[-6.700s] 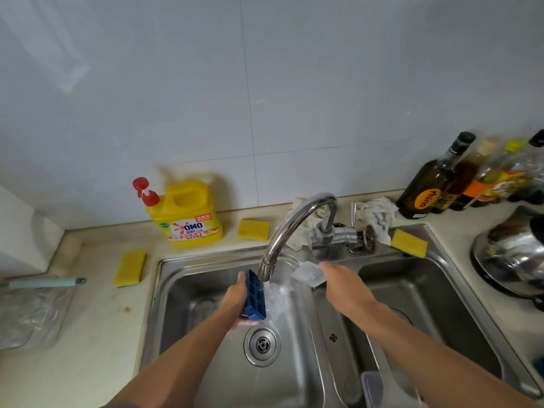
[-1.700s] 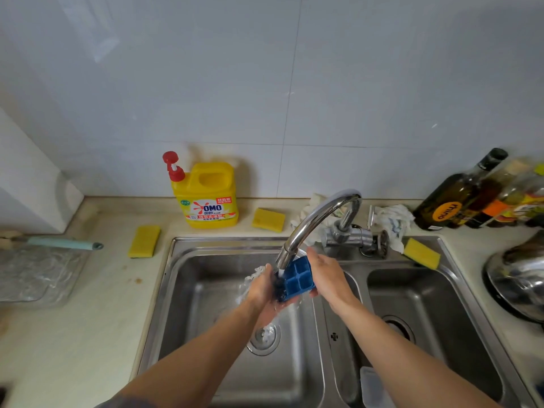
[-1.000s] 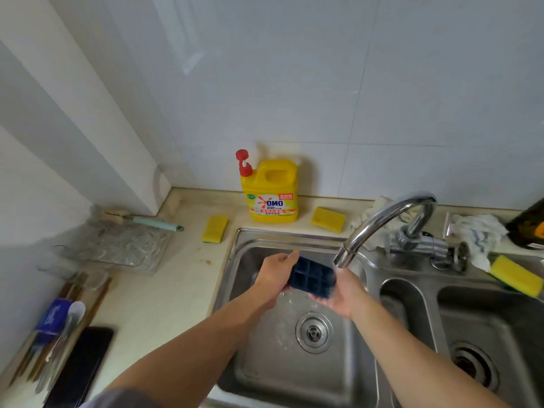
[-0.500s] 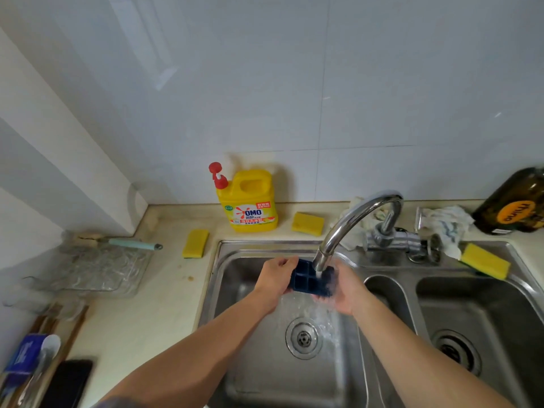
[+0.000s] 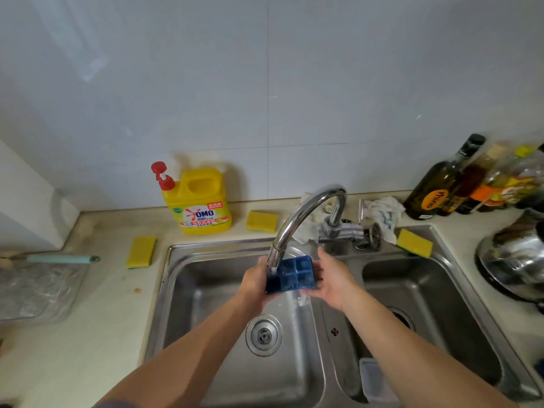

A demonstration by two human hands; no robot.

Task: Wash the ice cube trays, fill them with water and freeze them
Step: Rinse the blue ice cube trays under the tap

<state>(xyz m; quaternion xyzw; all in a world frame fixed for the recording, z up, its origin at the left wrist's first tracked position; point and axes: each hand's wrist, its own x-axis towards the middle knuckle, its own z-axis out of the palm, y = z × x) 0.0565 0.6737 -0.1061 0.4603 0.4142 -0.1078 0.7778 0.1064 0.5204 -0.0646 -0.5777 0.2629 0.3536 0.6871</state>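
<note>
Over the sink [image 5: 188, 290]: tray [image 5: 294, 275] held above its left half.
Tap [image 5: 303, 213]: water runs onto the tray's left cells.
Tray: cells now face up, flatter than a moment ago; rinse likely ending, filling next.
Grip: left hand [image 5: 253, 285] and right hand [image 5: 334, 285] each clasp one end, forearms stretched forward.

I hold a blue ice cube tray [image 5: 293, 273] under the running tap [image 5: 297, 219], my left hand [image 5: 254, 282] and right hand [image 5: 334, 279] gripping its ends above the sink [image 5: 206, 290], a detergent jug [image 5: 200, 201] behind.
</note>
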